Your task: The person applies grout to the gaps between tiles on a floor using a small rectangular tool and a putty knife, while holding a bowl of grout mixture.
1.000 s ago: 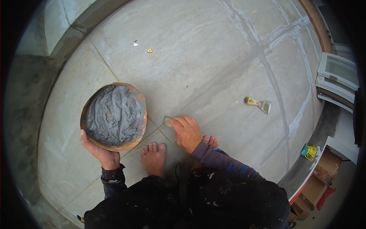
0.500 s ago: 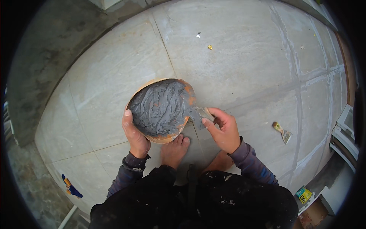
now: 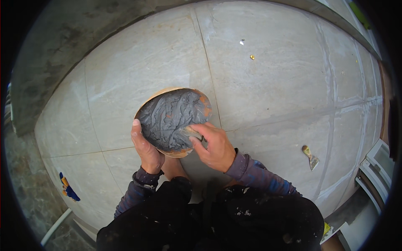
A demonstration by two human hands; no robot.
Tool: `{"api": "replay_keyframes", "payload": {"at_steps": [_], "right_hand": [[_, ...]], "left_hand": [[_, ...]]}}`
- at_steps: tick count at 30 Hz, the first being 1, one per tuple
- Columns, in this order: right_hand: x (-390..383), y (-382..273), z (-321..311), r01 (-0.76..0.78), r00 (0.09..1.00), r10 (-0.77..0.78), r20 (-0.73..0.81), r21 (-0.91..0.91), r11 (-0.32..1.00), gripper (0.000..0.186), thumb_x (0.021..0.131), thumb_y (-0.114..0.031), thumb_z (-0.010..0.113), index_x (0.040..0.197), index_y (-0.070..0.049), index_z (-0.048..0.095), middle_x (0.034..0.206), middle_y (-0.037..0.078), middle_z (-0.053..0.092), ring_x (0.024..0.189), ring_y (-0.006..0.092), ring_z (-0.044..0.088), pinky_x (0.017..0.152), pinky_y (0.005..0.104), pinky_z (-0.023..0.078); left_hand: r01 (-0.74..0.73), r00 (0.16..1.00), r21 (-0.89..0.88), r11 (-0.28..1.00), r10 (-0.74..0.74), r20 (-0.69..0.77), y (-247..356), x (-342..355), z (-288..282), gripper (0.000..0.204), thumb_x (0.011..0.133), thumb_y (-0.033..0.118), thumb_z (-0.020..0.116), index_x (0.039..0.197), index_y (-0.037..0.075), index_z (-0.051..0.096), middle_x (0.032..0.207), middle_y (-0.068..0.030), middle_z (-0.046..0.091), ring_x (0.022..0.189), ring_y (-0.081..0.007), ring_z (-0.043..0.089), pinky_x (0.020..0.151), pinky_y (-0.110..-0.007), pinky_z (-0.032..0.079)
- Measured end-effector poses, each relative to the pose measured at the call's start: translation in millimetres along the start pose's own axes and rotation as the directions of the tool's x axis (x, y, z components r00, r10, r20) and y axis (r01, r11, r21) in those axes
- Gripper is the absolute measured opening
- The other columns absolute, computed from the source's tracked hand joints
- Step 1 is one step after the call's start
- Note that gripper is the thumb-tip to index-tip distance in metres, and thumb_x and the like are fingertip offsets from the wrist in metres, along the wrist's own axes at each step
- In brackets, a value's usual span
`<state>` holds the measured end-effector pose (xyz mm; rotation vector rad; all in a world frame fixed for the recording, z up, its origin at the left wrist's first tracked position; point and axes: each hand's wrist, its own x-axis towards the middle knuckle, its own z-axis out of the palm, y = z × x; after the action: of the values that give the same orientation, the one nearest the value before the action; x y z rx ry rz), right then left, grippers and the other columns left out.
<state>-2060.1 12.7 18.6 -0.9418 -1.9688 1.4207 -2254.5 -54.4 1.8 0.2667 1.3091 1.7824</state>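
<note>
A rounded orange-tan bowl (image 3: 167,90), its rim smeared with residue, holds thick dark grey paste (image 3: 167,115) with a ridged surface. My left hand (image 3: 146,147) grips the bowl's near left side, thumb over the rim. Closed round a small flat scraper (image 3: 191,133), my right hand (image 3: 215,147) is over the near right part of the bowl. The scraper's working end is down in the paste, and the fingers cover much of the tool.
Large grey floor tiles (image 3: 259,96) with smeared joints lie below. A putty knife (image 3: 310,157) rests at the right. Blue and orange gloves or cloth (image 3: 69,187) lie far left. Small scraps, one yellow (image 3: 252,57), are ahead. White frames (image 3: 377,167) stand at the right edge.
My right hand has moved left with the scraper, from beside the bowl's right rim to the paste inside. My left hand still holds the bowl. The view has shifted slightly.
</note>
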Motion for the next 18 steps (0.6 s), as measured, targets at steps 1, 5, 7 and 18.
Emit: {"api": "replay_keyframes", "payload": {"at_steps": [1,5,7,18], "right_hand": [[-2.5,5.7,-6.6,-0.034,0.998,0.028,0.06,0.09,0.995,0.031,0.089,-0.003,0.068,0.119,0.004,0.065,0.101,0.021,0.069,0.084,0.0351,0.065,0.076,0.041,0.052],[-17.8,34.8,-44.7,-0.211,0.976,0.173,0.13,0.404,0.89,0.031,0.09,-0.007,0.071,0.12,0.002,0.067,0.098,0.015,0.071,0.076,0.0189,0.063,0.068,0.0307,0.05],[-41.2,73.6,-66.0,-0.182,0.965,0.242,-0.101,0.405,0.896,0.034,0.087,-0.004,0.073,0.121,0.0,0.069,0.102,0.01,0.073,0.075,0.0145,0.062,0.066,0.027,0.049],[-97.0,99.8,-14.7,-0.169,0.912,-0.15,-0.381,-0.685,0.709,0.04,0.07,-0.002,0.079,0.109,-0.005,0.072,0.101,0.009,0.067,0.092,0.0295,0.064,0.08,0.0396,0.054]], "left_hand": [[0.029,1.0,-0.006,1.0,-0.029,0.001,-8.1,2.2,2.3,0.067,0.104,0.058,0.042,0.14,0.003,0.053,0.134,-0.0106,0.062,0.122,-0.0251,0.059,0.106,-0.04,0.045],[0.093,0.995,-0.003,0.996,-0.093,0.031,-23.1,14.7,6.0,0.067,0.104,0.058,0.041,0.141,0.003,0.052,0.136,-0.0105,0.06,0.124,-0.026,0.058,0.107,-0.041,0.045],[0.089,0.995,0.013,0.996,-0.09,0.046,-16.5,26.5,-3.0,0.066,0.104,0.057,0.041,0.142,0.004,0.051,0.138,-0.0105,0.059,0.126,-0.0265,0.057,0.108,-0.042,0.044],[-0.014,0.995,-0.022,1.0,0.012,-0.102,34.4,20.5,-32.5,0.06,0.106,0.053,0.04,0.14,0.005,0.054,0.139,-0.0081,0.059,0.128,-0.0247,0.057,0.11,-0.042,0.043]]}}
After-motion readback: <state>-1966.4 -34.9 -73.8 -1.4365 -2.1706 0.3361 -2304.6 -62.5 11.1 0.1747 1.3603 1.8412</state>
